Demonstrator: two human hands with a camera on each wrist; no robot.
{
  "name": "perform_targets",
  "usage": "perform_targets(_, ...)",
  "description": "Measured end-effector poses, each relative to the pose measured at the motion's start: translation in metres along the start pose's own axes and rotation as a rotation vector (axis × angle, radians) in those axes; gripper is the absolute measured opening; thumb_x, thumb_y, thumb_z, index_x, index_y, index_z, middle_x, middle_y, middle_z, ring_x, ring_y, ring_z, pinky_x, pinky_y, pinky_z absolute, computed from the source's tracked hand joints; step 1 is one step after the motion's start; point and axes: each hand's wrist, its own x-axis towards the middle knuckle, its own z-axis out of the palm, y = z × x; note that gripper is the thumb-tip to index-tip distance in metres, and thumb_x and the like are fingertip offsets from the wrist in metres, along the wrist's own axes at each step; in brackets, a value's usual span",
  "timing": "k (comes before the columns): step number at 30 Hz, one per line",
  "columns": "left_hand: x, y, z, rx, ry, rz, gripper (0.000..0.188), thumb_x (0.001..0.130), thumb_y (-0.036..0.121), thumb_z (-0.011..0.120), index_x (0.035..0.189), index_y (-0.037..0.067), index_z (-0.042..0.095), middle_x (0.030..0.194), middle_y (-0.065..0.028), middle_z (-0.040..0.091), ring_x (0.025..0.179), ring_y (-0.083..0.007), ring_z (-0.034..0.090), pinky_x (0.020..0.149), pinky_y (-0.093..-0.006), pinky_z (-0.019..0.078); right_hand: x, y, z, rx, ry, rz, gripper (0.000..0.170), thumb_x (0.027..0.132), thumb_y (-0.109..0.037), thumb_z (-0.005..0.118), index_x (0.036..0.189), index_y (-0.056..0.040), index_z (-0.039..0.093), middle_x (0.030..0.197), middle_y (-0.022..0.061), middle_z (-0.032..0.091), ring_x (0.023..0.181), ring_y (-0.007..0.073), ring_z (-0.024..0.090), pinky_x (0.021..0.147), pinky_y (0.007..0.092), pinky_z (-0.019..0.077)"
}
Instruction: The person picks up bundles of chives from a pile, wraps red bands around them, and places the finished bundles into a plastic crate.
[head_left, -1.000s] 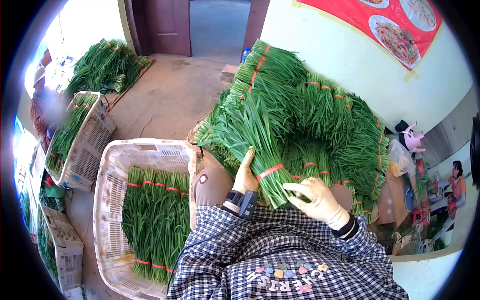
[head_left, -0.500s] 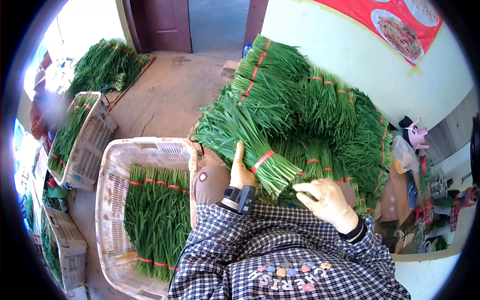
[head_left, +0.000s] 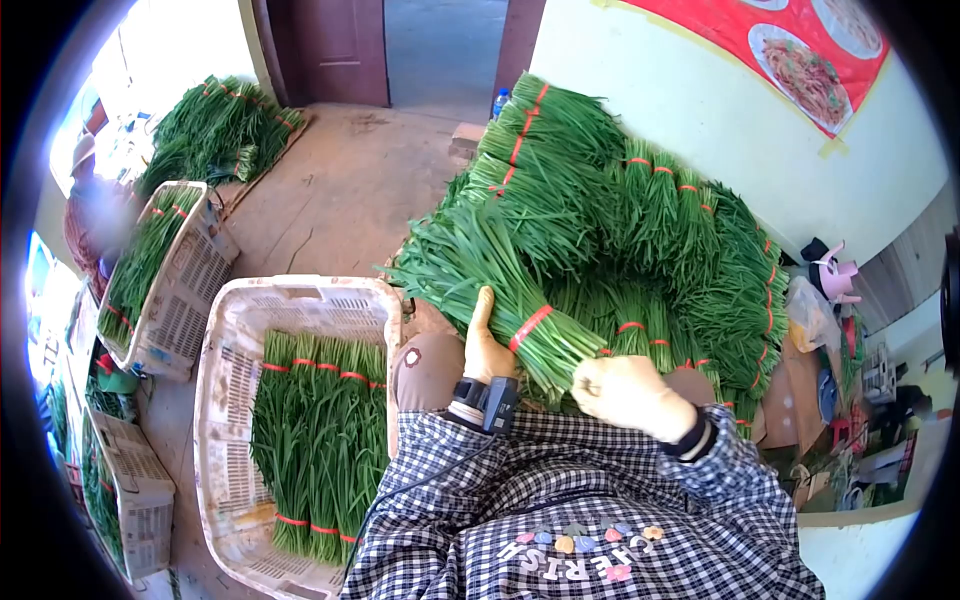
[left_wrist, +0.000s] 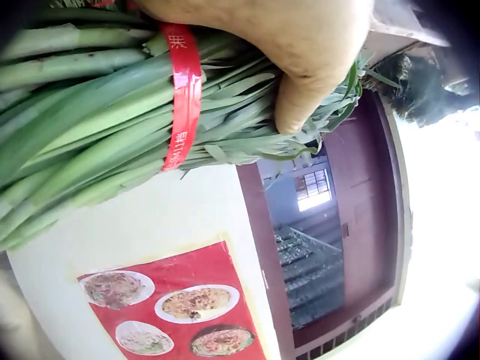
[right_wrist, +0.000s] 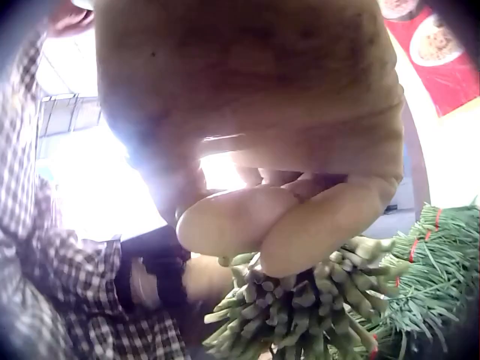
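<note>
The left hand [head_left: 487,350] holds a bunch of long green leafy stalks [head_left: 500,290] from beneath, its thumb up along the side. A red band [head_left: 531,328] wraps the bunch near its pale cut ends, which point right toward the lap. In the left wrist view the thumb [left_wrist: 300,97] lies over the leaves beside the red band [left_wrist: 184,97]. At the cut ends is the right hand [head_left: 635,395], fingers curled inward; in the right wrist view its fingertips [right_wrist: 307,232] are at the stalk ends [right_wrist: 300,307], apparently pinching something there too hidden to name.
A white crate [head_left: 215,420] with banded bunches stands at the left, another crate [head_left: 185,300] behind it. Heaped bunches [head_left: 560,180] lie ahead and right. A person [head_left: 88,220] is at the far left. A doorway and a wall poster [head_left: 800,70] are beyond.
The bunch has tilted, its cut ends swinging slightly right. The right hand drew away from the band, then came back to the cut ends, its fingers now curled in.
</note>
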Motion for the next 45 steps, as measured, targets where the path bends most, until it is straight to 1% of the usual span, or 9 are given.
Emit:
perform_targets(5, -0.001, 0.014, 0.002, -0.115, -0.073, 0.114, 0.056, 0.099, 0.046, 0.071, 0.138, 0.008, 0.062, 0.137, -0.017, 0.067, 0.123, -0.0379, 0.065, 0.109, -0.058, 0.0509, -0.06, 0.055, -0.057, 0.13, 0.332, 0.266, 0.009, 0.092, -0.009, 0.071, 0.086, -0.0098, 0.065, 0.072, -0.001, 0.066, 0.063, 0.0077, 0.059, 0.058, 0.0258, 0.0487)
perform_targets(9, 0.002, 0.034, -0.01, -0.062, -0.118, -0.077, 0.084, 0.094, 0.074, 0.058, 0.147, 0.009, 0.055, 0.143, -0.0186, 0.063, 0.122, -0.0386, 0.064, 0.108, -0.057, 0.0513, -0.088, 0.099, -0.073, 0.462, 0.475, 0.576, 0.011, 0.091, -0.002, 0.069, 0.082, -0.0069, 0.063, 0.069, -0.0051, 0.06, 0.065, 0.0042, 0.054, 0.058, 0.0244, 0.0454)
perform_targets(14, 0.028, 0.021, -0.047, -0.381, -0.604, -0.273, 0.087, 0.098, 0.075, 0.048, 0.155, 0.009, 0.046, 0.149, -0.0204, 0.057, 0.125, -0.0373, 0.062, 0.107, -0.0564, 0.0516, -0.05, 0.043, -0.006, 0.246, -0.337, 0.118, 0.042, 0.099, -0.03, 0.072, 0.137, -0.0149, 0.068, 0.107, 0.0091, 0.08, 0.089, 0.0192, 0.076, 0.084, 0.033, 0.0609)
perform_targets(19, 0.031, 0.011, -0.067, -0.459, -0.661, -0.343, 0.086, 0.101, 0.073, 0.045, 0.158, 0.009, 0.041, 0.153, -0.0212, 0.052, 0.127, -0.0367, 0.061, 0.107, -0.0555, 0.0517, -0.015, 0.031, 0.007, 0.512, 0.223, -0.024, 0.042, 0.101, -0.02, 0.07, 0.141, -0.0099, 0.063, 0.116, 0.0111, 0.076, 0.102, 0.0212, 0.074, 0.093, 0.035, 0.059)
perform_targets(26, 0.019, 0.009, -0.044, -0.416, -0.652, -0.282, 0.081, 0.102, 0.071, 0.045, 0.155, 0.009, 0.046, 0.149, -0.0214, 0.056, 0.122, -0.0355, 0.062, 0.103, -0.0533, 0.0534, 0.02, -0.001, -0.022, 0.713, 0.416, -0.072, 0.041, 0.1, -0.016, 0.071, 0.14, -0.0073, 0.063, 0.12, 0.0129, 0.073, 0.104, 0.0246, 0.073, 0.096, 0.0354, 0.057)
perform_targets(29, 0.012, 0.013, -0.032, -0.173, -0.38, -0.227, 0.082, 0.102, 0.072, 0.046, 0.153, 0.008, 0.048, 0.149, -0.0205, 0.057, 0.119, -0.0367, 0.063, 0.102, -0.0538, 0.054, 0.034, -0.014, -0.02, 0.585, 0.546, -0.197, 0.039, 0.1, -0.02, 0.072, 0.136, -0.0055, 0.065, 0.118, 0.0125, 0.074, 0.103, 0.0247, 0.073, 0.096, 0.036, 0.0573)
perform_targets(34, 0.011, 0.013, -0.038, -0.29, -0.563, -0.338, 0.087, 0.099, 0.075, 0.048, 0.15, 0.004, 0.05, 0.137, -0.0203, 0.062, 0.114, -0.0379, 0.065, 0.096, -0.0552, 0.0567, 0.019, -0.012, -0.036, 1.05, 0.273, -0.027, 0.026, 0.107, -0.021, 0.063, 0.125, -0.0045, 0.072, 0.106, 0.0062, 0.077, 0.092, 0.0131, 0.073, 0.085, 0.0263, 0.0579)
perform_targets(38, 0.002, 0.014, -0.019, -0.234, -0.418, -0.258, 0.097, 0.095, 0.079, 0.05, 0.145, -0.004, 0.051, 0.133, -0.0217, 0.065, 0.116, -0.0401, 0.066, 0.101, -0.0584, 0.0546, 0.02, -0.011, -0.036, 0.973, 0.496, 0.059, 0.026, 0.106, -0.015, 0.063, 0.128, -0.0031, 0.07, 0.112, 0.0092, 0.077, 0.098, 0.0155, 0.074, 0.088, 0.0271, 0.0574)
perform_targets(45, -0.004, 0.006, -0.014, -0.169, -0.355, -0.285, 0.092, 0.096, 0.08, 0.048, 0.144, 0.001, 0.055, 0.135, -0.0239, 0.065, 0.118, -0.0394, 0.067, 0.102, -0.0576, 0.0559, 0.032, -0.028, -0.039, 0.415, 0.64, -0.341, 0.029, 0.092, -0.005, 0.074, 0.121, -0.007, 0.072, 0.132, 0.0137, 0.07, 0.127, 0.0315, 0.065, 0.109, 0.0409, 0.0509)
